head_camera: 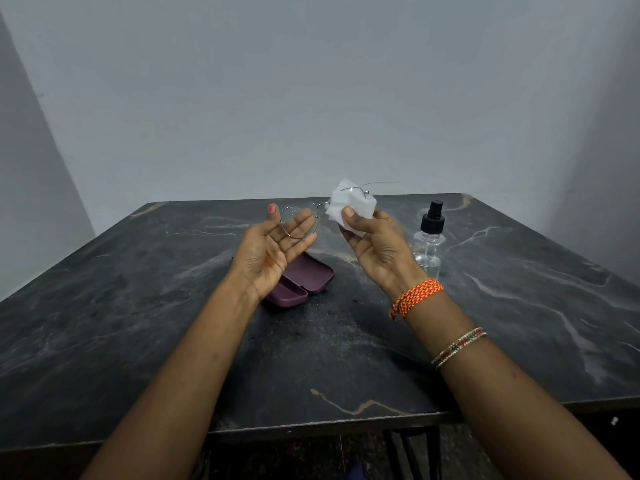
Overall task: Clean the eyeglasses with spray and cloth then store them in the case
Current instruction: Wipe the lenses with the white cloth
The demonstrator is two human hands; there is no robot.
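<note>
Grey bare walls close off the back of the head view, and below them we look down on a dark marble-patterned desk [138,306] with pale veins running across it. Our left hand [273,251] is raised palm-up above the desk, its fingers [301,223] loosely extended and only slightly apart, with the thumb up; the wire-rimmed eyeglasses [298,219] rest against those fingertips, one clear lens lying over them. Our right hand [375,242] is held just beside it, and its thumb and fingers pinch a crumpled white cloth [349,206] around the other lens, so that the lens itself is hidden from us. A thin metal temple arm sticks out from behind the cloth toward the right, against the wall. Both hands and the eyeglasses are up in the air, clear of the desk. Under the left hand lies the plum-coloured case [304,282], open, its two halves flat on the desk and partly covered by the wrist. To the right of the right hand a small clear spray bottle [429,244] with a black pump top stands upright on the desk, close to the hand but not touching it. On the right wrist we wear an orange woven band [415,296] and, further up the forearm, a thin beaded bangle [459,346].
</note>
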